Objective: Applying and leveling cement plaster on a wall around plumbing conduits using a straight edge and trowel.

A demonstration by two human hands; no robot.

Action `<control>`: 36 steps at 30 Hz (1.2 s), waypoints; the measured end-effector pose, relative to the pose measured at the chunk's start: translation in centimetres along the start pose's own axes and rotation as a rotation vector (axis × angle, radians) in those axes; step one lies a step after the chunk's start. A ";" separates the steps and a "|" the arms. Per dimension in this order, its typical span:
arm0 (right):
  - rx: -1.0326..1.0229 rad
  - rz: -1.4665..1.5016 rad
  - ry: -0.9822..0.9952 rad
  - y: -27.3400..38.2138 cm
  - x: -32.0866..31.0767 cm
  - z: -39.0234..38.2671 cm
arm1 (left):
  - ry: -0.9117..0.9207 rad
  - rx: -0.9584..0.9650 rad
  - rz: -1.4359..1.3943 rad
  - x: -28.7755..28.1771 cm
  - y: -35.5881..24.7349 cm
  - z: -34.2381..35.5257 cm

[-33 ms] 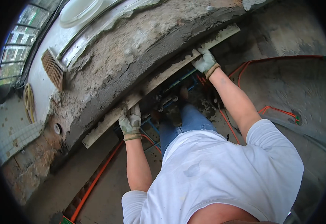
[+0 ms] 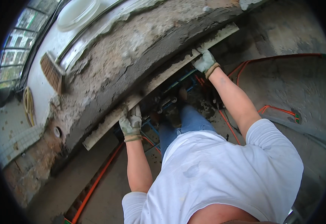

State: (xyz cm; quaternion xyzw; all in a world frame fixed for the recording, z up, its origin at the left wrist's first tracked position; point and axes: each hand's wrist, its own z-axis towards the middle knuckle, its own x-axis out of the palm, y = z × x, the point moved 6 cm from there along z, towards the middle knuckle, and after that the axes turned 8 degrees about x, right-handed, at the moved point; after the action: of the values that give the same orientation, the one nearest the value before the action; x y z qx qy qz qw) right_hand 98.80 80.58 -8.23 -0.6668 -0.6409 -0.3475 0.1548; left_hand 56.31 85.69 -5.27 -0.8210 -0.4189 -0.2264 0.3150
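My grip: both gloved hands, left hand (image 2: 130, 123) and right hand (image 2: 204, 61), clamp the long straightedge board (image 2: 159, 80) against the mortared wall (image 2: 133, 48), mid-levelling; steady, even pressure seems needed next.

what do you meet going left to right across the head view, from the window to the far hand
window → coiled yellow hose → brush → left hand on the long straightedge board → right hand → orange pipe
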 end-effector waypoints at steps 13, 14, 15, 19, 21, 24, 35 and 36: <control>-0.108 -0.066 -0.072 11.8 1.3 -1.4 | 0.016 -0.175 0.039 6.4 9.6 -1.2; -0.112 -0.061 -0.043 12.1 1.3 -1.1 | -0.026 -0.168 0.036 6.3 9.8 -1.2; -0.131 -0.082 -0.045 12.4 1.2 -1.1 | 0.032 -0.177 0.045 6.6 9.8 -1.2; -0.125 -0.088 -0.028 11.8 0.8 -0.1 | 0.024 -0.178 0.028 6.1 9.1 -1.0; -0.167 -0.078 -0.044 11.3 0.6 -0.2 | 0.017 -0.169 0.015 5.5 8.1 -1.0; -0.149 -0.097 0.012 9.4 1.1 -0.8 | 0.014 -0.162 0.021 4.3 6.1 -1.2; -0.102 -0.201 0.028 1.1 3.3 -3.4 | -0.072 0.007 0.013 0.2 -2.1 -2.2; -0.108 -0.203 -0.013 0.6 3.2 -3.6 | -0.083 0.027 0.030 0.1 -2.6 -2.2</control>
State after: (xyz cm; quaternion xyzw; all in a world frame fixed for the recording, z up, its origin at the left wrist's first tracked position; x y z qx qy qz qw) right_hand 98.20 80.56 -3.46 -0.6082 -0.6864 -0.3909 0.0785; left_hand 53.92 85.36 -2.81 -0.8316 -0.4222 -0.1816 0.3116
